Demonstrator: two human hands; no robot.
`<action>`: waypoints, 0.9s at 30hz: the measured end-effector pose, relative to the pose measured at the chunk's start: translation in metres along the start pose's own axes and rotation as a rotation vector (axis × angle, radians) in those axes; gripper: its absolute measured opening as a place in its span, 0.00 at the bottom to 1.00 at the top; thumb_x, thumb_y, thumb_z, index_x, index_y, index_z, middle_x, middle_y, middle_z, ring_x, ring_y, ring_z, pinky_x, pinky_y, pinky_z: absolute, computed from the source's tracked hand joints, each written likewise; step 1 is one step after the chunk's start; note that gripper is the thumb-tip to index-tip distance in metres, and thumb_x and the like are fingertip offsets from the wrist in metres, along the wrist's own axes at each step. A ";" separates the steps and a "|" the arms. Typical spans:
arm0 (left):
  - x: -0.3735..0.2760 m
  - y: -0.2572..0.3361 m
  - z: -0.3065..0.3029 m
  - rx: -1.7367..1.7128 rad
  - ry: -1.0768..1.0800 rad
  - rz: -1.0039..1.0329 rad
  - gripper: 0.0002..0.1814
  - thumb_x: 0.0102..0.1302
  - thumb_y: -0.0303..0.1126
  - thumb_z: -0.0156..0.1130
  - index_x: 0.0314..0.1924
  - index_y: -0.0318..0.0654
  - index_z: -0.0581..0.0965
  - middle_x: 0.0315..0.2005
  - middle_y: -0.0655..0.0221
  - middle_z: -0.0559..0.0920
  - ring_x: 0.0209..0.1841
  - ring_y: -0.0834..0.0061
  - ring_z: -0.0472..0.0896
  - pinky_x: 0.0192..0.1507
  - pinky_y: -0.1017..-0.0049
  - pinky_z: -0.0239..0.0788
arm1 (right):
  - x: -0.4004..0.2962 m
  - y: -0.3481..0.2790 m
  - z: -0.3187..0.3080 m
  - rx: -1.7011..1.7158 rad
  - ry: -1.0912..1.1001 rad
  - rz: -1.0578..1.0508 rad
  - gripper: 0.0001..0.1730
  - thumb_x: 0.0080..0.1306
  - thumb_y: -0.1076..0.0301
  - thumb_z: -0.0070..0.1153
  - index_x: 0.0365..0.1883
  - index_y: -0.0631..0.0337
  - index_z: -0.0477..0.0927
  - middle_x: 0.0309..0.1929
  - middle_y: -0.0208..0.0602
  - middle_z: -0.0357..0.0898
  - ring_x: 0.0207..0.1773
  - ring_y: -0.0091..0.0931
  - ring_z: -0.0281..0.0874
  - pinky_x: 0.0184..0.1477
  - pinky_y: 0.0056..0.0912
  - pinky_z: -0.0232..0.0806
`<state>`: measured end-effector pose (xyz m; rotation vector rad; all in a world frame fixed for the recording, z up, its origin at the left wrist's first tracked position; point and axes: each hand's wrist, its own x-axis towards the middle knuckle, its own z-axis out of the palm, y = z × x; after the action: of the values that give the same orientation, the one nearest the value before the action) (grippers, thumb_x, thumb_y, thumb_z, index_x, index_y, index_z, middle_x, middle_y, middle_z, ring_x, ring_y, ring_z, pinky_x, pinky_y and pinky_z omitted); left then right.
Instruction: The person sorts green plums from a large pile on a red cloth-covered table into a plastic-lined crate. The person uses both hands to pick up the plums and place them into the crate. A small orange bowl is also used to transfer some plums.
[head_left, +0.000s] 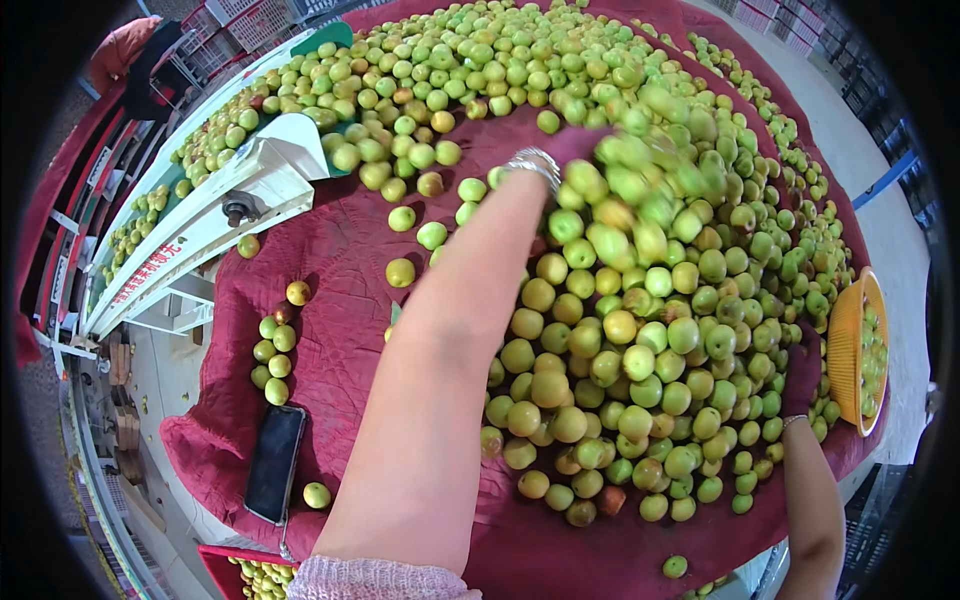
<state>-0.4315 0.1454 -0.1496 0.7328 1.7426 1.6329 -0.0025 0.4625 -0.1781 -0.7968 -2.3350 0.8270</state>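
My left hand (581, 146), in a maroon glove with silver bangles at the wrist, reaches across into a heap of green jujubes (577, 337). The hand and the fruit to its right (637, 180) are motion-blurred; its fingers are partly hidden, so its grip does not show. At the right side of the heap rests my right hand (804, 367), also gloved in maroon, with a thin bracelet. It touches the jujubes beside a yellow plastic basket (844, 352), fingers unclear. The fruit lies on a quilted maroon cloth (337, 330).
A white conveyor machine (217, 202) bearing red writing carries jujubes at the left. A smartphone (274, 465) lies near the cloth's left edge, below a few loose jujubes (280, 366). A red crate of fruit (217, 559) stands at lower left. Another person (124, 52) bends at upper left.
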 end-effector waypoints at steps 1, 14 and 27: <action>0.000 -0.012 0.016 -0.216 -0.174 0.090 0.19 0.74 0.40 0.46 0.57 0.39 0.75 0.52 0.70 0.79 0.53 0.80 0.74 0.57 0.78 0.65 | 0.004 -0.003 0.007 0.029 -0.018 0.028 0.24 0.59 0.76 0.47 0.57 0.59 0.73 0.54 0.34 0.75 0.55 0.26 0.71 0.57 0.27 0.63; -0.249 -0.008 -0.063 0.577 0.948 0.240 0.23 0.64 0.24 0.53 0.60 0.36 0.70 0.46 0.64 0.79 0.45 0.74 0.77 0.43 0.75 0.72 | 0.004 0.018 0.020 0.154 0.085 -0.086 0.24 0.61 0.73 0.49 0.57 0.64 0.72 0.53 0.40 0.77 0.54 0.29 0.74 0.56 0.30 0.65; -0.111 -0.056 -0.241 -0.003 0.873 0.132 0.29 0.75 0.47 0.44 0.65 0.32 0.67 0.57 0.54 0.77 0.61 0.64 0.73 0.61 0.69 0.63 | 0.003 0.016 0.009 0.096 0.003 -0.040 0.27 0.59 0.77 0.46 0.60 0.64 0.70 0.57 0.43 0.74 0.59 0.31 0.70 0.63 0.33 0.61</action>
<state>-0.5424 -0.0984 -0.1899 0.1016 2.2894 2.2442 -0.0045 0.4713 -0.1941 -0.7076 -2.2822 0.9127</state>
